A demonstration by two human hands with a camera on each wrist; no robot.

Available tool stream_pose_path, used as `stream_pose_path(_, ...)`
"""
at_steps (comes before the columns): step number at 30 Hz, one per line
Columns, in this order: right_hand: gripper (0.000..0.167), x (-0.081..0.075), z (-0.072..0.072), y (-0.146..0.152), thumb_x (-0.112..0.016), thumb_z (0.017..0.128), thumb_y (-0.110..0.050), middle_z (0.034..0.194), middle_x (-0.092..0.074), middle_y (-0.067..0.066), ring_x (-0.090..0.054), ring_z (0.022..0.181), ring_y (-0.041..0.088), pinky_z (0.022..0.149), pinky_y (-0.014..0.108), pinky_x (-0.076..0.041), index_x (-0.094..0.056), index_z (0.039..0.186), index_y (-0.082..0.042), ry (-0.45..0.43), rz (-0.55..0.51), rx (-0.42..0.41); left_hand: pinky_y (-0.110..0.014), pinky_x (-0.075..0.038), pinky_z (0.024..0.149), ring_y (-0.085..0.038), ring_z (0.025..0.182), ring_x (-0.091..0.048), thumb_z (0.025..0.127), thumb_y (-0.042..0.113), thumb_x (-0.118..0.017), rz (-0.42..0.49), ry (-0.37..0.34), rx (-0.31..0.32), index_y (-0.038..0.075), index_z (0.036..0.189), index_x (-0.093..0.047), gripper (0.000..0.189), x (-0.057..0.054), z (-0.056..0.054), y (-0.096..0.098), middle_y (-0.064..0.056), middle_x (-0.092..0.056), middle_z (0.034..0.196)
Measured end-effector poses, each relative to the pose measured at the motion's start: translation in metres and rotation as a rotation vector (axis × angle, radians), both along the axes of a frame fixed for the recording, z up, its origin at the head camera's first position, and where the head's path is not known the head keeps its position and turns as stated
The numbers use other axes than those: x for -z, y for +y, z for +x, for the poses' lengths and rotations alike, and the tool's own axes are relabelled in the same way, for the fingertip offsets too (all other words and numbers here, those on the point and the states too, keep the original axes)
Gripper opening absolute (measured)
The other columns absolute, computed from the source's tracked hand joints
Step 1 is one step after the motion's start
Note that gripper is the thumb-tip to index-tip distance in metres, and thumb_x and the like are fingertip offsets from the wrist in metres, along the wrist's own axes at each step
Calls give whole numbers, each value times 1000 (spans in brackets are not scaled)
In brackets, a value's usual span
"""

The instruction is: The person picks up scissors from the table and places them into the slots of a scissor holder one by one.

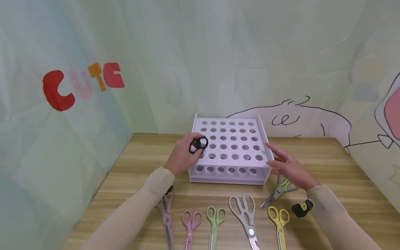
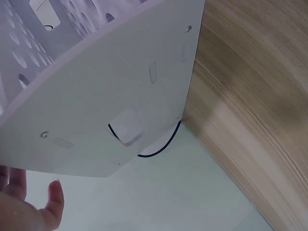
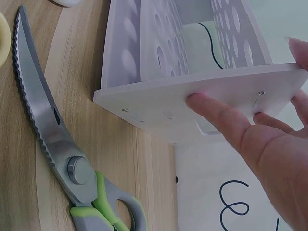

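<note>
A white rack (image 1: 229, 151) with rows of round holes stands on the table. My left hand (image 1: 184, 154) holds small black scissors (image 1: 204, 143) by the handles over the rack's left front corner; the blades are hidden. In the left wrist view, the left hand (image 2: 24, 209) shows partly beside the rack's side wall (image 2: 125, 82), and the scissors are out of sight. At the other side, my right hand (image 1: 290, 167) touches the rack's right wall, fingers extended. The right wrist view shows the right hand (image 3: 255, 144) with fingertips against that wall (image 3: 173, 106).
Grey-green shears (image 1: 280, 189) lie below the right hand. Along the front lie purple scissors (image 1: 167, 220), pink scissors (image 1: 189, 227), green scissors (image 1: 214, 222), grey-white kitchen scissors (image 1: 247, 220) and yellow scissors (image 1: 279, 224). A printed curtain (image 1: 218, 59) hangs behind the table (image 1: 125, 173).
</note>
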State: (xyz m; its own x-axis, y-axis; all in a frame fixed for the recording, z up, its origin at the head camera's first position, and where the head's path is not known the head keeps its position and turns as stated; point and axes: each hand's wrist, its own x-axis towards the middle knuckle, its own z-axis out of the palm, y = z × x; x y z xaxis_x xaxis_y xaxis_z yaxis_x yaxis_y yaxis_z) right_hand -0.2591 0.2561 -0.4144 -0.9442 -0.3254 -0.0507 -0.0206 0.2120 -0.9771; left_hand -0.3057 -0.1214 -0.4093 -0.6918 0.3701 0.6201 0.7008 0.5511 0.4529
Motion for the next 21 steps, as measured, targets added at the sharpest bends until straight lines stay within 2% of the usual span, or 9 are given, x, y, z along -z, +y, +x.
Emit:
stream_pose_path(6, 74, -3, -3, -2, -62, 98, -17, 165, -7, 12, -35, 137, 44, 96, 42, -52, -20, 159, -19, 1, 23, 0, -45, -53, 90, -30, 103, -59, 84, 4, -74, -15, 10, 2, 4, 123, -56, 43, -8, -1, -3, -14, -59, 114)
stream_pose_path(11, 74, -1, -3, -2, -61, 98, -17, 165, -6, 12, -36, 136, 44, 96, 41, -51, -20, 159, -19, 7, 8, 3, -43, -53, 91, -27, 103, -60, 83, 6, -74, 5, 25, -4, 5, 122, -56, 43, -8, 0, -4, -12, -59, 114)
stream_pose_path(18, 74, -3, -1, -4, -61, 98, -16, 165, -6, 12, -35, 136, 45, 97, 43, -51, -20, 159, -19, 1, 3, 1, -48, -43, 96, -28, 106, -55, 84, 13, -75, 46, 27, -16, -1, 126, -55, 48, -15, 5, -12, -15, -58, 118)
stream_pose_path(21, 74, -3, 0, -2, -61, 98, -16, 165, -5, 12, -35, 137, 44, 96, 42, -51, -20, 159, -20, -5, 11, 13, -47, -42, 96, -31, 108, -54, 84, 15, -74, 76, 15, -28, -1, 127, -54, 50, -17, 7, -13, -15, -57, 119)
